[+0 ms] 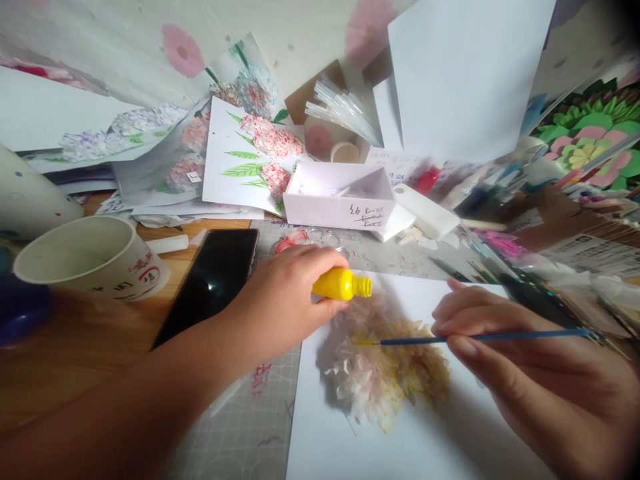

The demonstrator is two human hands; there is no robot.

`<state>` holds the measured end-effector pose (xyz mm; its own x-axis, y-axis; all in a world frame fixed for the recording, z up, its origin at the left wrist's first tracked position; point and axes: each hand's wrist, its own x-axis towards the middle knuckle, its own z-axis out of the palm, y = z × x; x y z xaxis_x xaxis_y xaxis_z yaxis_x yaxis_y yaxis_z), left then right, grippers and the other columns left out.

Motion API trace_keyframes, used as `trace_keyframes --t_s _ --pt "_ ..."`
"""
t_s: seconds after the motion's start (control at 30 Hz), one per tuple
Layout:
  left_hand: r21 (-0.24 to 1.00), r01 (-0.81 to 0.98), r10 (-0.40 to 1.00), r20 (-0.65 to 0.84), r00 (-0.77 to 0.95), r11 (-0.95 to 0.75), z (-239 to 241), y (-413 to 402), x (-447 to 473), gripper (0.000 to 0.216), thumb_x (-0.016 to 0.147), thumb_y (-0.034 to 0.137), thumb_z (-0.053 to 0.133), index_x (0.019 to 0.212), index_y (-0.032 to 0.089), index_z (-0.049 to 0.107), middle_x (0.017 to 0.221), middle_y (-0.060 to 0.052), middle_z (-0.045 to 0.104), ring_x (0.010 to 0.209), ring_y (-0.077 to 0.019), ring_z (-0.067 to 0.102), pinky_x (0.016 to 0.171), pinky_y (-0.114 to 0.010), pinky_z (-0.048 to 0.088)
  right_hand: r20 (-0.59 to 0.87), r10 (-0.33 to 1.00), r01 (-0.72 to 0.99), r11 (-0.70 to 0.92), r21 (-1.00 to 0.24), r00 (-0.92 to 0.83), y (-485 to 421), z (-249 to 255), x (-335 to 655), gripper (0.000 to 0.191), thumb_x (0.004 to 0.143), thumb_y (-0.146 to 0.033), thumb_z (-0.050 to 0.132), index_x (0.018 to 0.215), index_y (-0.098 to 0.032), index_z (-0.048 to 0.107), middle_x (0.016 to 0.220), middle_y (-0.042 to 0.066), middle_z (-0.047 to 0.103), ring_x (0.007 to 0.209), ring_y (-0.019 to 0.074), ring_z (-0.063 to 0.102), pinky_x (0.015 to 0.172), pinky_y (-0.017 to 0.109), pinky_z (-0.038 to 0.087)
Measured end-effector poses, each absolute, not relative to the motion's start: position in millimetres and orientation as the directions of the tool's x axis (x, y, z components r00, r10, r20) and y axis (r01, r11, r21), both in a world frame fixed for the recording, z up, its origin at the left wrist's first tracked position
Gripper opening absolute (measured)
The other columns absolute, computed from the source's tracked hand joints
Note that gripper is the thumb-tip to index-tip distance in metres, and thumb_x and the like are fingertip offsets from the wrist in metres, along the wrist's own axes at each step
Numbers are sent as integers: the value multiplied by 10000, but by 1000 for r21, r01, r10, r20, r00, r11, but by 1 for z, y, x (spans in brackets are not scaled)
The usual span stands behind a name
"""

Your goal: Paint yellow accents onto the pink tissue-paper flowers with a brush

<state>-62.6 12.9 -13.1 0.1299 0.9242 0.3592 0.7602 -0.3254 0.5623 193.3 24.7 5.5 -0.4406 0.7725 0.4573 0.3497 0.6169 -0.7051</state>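
Observation:
My left hand (283, 300) is closed round a small yellow paint bottle (343, 285), held on its side with the open neck pointing right. My right hand (530, 367) pinches a thin blue paintbrush (480, 337). Its yellow-loaded tip touches a fluffy shredded-paper flower (387, 370), whitish pink with yellow dabs, which lies on a white sheet (325, 440). The bottle hovers just above the flower's upper left edge.
A black phone (213, 280) lies left of my left hand, with a paper cup (90, 257) on its side farther left. A white open box (340, 197), flower pictures (250, 160), clear tubes (345, 110) and pens crowd the back. A grey cutting mat (250, 427) lies under the sheet.

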Motion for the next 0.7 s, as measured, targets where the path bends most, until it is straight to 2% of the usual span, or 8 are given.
trace_keyframes --t_s 0.27,0.4,0.6,0.7 --pt "559 758 922 361 143 -336 -12 13 -63 230 759 159 766 934 234 637 915 49 730 879 -182 654 809 -332 450 468 781 369 614 -698 -413 26 4 186 35 858 -289 717 862 -322 726 854 -43 757 831 180 715 1081 434 482" --pt "550 768 925 352 143 -329 -13 13 -63 235 754 155 765 935 233 637 920 47 727 876 -184 654 775 -320 449 475 752 389 649 -654 -456 27 8 184 39 860 -324 714 831 -305 732 820 -51 759 771 150 713 1042 367 508" --pt "550 765 922 357 148 -336 -14 13 -64 234 756 169 772 923 232 620 899 57 713 907 -185 648 826 -334 451 459 763 394 635 -664 -456 28 9 181 33 850 -311 724 823 -296 735 810 -47 760 761 145 711 941 301 557" --pt "551 766 922 359 142 -332 -14 13 -64 235 757 171 768 925 240 620 906 56 717 895 -185 651 816 -335 456 456 768 391 628 -673 -450 29 7 181 58 847 -353 732 818 -304 745 815 -57 773 755 138 725 1009 309 527"
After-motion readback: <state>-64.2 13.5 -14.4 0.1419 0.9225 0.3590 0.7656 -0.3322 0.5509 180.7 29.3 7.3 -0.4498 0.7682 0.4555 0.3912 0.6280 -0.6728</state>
